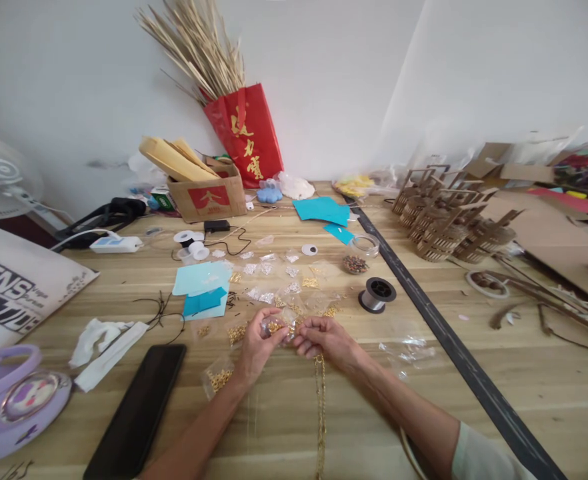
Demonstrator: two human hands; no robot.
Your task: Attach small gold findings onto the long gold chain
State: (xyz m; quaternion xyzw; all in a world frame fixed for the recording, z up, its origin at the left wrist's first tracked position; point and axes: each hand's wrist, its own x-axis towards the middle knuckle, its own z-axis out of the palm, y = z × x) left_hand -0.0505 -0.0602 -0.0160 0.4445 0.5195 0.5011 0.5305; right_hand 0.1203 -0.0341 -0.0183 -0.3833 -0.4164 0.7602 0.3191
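My left hand (pixel 263 343) is closed around a small clear bag (pixel 274 327) with gold-coloured metal pieces inside. Close beside it, the fingers of my right hand (pixel 319 339) are pinched together at the bag's right side. What lies between those fingertips is too small to tell. A gold chain (pixel 321 407) runs from beneath my right hand toward the table's near side; whether the hand also grips it is hidden. Around my hands lie more gold pieces: a bag of gold beads (pixel 219 379), a small gold pile (pixel 237 333) and loose bits (pixel 333 311).
A wire spool (pixel 377 295) stands to the right, near a tub of beads (pixel 355 264). A black phone (pixel 137 410) lies left of my forearm. Blue cards (pixel 204 301) are at mid-left. Wooden frames (pixel 437 220) crowd the back right, beyond a black strip (pixel 424 303).
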